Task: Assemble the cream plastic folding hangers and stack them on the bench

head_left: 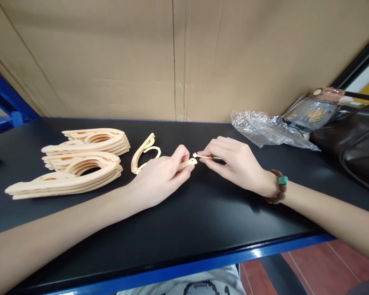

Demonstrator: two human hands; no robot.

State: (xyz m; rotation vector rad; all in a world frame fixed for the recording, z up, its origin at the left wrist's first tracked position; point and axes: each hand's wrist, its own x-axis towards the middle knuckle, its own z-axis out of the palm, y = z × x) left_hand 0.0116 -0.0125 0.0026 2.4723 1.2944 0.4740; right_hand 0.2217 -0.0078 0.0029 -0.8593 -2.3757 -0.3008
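My left hand (162, 176) is closed on a beige plastic folding hanger part (186, 164); its end, with a small round hole, sticks out past the thumb and forefinger. A curved hanger piece with a hook (138, 157) shows on the other side of this hand; whether the two are joined is hidden. My right hand (230, 159) pinches a thin beige piece (207, 157) whose knobbed tip points left. The tip is close to the holed end, with a small gap between them. Left of my hands, folded beige hangers lie in a front stack (80, 180) and a rear stack (92, 141).
On the black table (178, 229), a crumpled clear plastic bag (264, 127) lies at the back right. Beside it are a clear container with a pink top (316, 108) and a dark leather bag (353, 137). Cardboard (126, 61) stands along the back edge.
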